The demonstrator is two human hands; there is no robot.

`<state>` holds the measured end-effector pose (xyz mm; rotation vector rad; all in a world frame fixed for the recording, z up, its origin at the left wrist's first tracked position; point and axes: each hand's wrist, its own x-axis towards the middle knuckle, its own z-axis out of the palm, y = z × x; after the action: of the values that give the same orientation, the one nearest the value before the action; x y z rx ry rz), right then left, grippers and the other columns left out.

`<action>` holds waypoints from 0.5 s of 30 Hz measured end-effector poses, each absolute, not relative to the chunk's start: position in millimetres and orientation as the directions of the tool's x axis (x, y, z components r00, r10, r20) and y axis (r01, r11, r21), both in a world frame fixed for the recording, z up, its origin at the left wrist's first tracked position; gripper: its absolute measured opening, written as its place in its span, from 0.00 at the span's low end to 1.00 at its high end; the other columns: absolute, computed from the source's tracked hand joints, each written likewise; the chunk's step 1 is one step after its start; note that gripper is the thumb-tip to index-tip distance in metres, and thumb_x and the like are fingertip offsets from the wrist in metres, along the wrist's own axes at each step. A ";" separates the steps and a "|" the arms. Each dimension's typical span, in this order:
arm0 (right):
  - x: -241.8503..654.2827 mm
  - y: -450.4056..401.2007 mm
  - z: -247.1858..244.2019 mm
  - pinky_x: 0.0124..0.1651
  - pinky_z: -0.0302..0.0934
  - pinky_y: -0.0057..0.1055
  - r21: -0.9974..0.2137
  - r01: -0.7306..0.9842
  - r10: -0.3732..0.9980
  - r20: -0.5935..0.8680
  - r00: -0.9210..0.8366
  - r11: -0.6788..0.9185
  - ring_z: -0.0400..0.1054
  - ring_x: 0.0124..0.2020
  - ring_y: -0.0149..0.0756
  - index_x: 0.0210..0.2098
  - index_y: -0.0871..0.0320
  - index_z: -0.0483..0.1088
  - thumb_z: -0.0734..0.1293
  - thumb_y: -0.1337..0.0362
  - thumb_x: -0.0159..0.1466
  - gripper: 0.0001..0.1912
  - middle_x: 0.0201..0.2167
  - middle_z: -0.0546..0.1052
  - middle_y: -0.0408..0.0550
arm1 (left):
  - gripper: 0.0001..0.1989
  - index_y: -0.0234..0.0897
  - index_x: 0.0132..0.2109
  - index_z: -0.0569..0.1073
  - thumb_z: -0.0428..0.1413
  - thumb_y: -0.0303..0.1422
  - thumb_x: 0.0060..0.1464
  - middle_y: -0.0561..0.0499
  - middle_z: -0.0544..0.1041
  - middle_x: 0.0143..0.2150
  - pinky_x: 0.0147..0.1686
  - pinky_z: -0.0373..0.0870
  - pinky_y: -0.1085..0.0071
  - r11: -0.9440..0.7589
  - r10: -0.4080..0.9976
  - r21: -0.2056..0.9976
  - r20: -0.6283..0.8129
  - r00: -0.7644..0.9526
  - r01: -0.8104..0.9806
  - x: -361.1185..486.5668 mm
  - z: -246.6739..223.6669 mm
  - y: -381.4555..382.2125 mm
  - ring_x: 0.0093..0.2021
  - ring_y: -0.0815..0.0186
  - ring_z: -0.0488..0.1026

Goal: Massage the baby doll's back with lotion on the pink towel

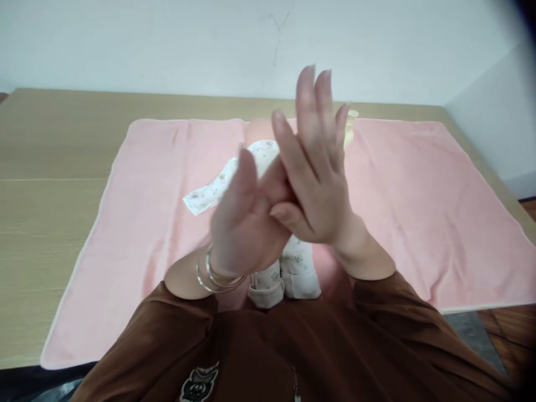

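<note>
My left hand (247, 229) is held palm up with its thumb raised, and bracelets (218, 276) hang at its wrist. Across its palm lies my right hand (316, 184), back toward me, fingers stretched out. The two palms touch, slightly blurred, and I see nothing held in them. Part of the left fingers is hidden behind the right hand. Below and behind the hands lies a baby doll in printed white clothes; its head (257, 131), a sleeve (209, 190) and the cuffed trouser legs (299, 268) show. The hands cover its middle and most of its face.
Under the doll a pink blanket (419, 206) is spread, with some creases. It lies on a wooden table (50, 184) against a pale wall (167, 50). Behind my right fingers stands a pale yellow bottle-like thing (349, 134), partly hidden.
</note>
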<state>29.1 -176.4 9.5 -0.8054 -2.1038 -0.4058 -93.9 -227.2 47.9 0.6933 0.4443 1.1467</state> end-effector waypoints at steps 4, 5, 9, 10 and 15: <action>13.9 -202.3 0.0 0.84 0.29 0.51 0.102 0.562 0.292 0.771 -0.566 0.821 0.39 0.82 0.48 0.73 0.60 0.57 0.55 0.36 0.71 0.43 0.74 0.66 0.55 | 0.38 0.57 0.69 0.70 0.27 0.60 0.69 0.66 0.70 0.72 0.79 0.57 0.53 0.052 0.961 0.811 0.118 0.250 -0.582 -121.9 56.7 -223.5 0.81 0.60 0.49; 10.1 -210.1 -0.8 0.84 0.30 0.49 0.107 0.523 0.270 0.760 -0.592 0.845 0.44 0.81 0.48 0.73 0.61 0.58 0.56 0.36 0.71 0.43 0.74 0.66 0.55 | 0.37 0.60 0.71 0.67 0.27 0.59 0.70 0.67 0.70 0.72 0.79 0.56 0.56 0.031 0.968 0.823 0.117 0.222 -0.568 -125.3 57.9 -222.3 0.81 0.63 0.48; 4.0 -231.3 2.0 0.84 0.35 0.47 0.063 0.402 0.231 0.732 -0.640 0.913 0.53 0.78 0.46 0.69 0.63 0.63 0.53 0.36 0.72 0.43 0.73 0.68 0.55 | 0.34 0.57 0.76 0.58 0.28 0.55 0.72 0.64 0.69 0.73 0.79 0.56 0.63 -0.064 0.973 0.803 0.182 0.143 -0.593 -115.0 49.6 -233.2 0.82 0.67 0.46; 4.5 -233.2 3.1 0.84 0.35 0.48 0.048 0.388 0.233 0.731 -0.642 0.920 0.52 0.79 0.46 0.69 0.62 0.63 0.52 0.36 0.72 0.42 0.73 0.68 0.53 | 0.33 0.57 0.76 0.59 0.28 0.54 0.73 0.66 0.68 0.74 0.81 0.53 0.61 -0.100 0.965 0.793 0.224 0.136 -0.601 -107.5 43.8 -240.8 0.82 0.67 0.44; 13.9 -223.4 6.5 0.84 0.31 0.50 -0.098 0.480 0.364 0.786 -0.500 0.872 0.34 0.82 0.40 0.68 0.40 0.63 0.48 0.30 0.69 0.38 0.73 0.67 0.35 | 0.16 0.95 0.58 0.64 0.48 0.65 0.64 1.01 0.49 0.73 0.83 0.29 0.54 -0.102 0.956 0.756 0.255 0.147 -0.647 -71.8 14.0 -276.5 0.81 0.67 0.21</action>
<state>13.9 -223.4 6.5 -0.6075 -2.1484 -0.1650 -71.8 -276.5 14.0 0.9164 0.4379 1.4221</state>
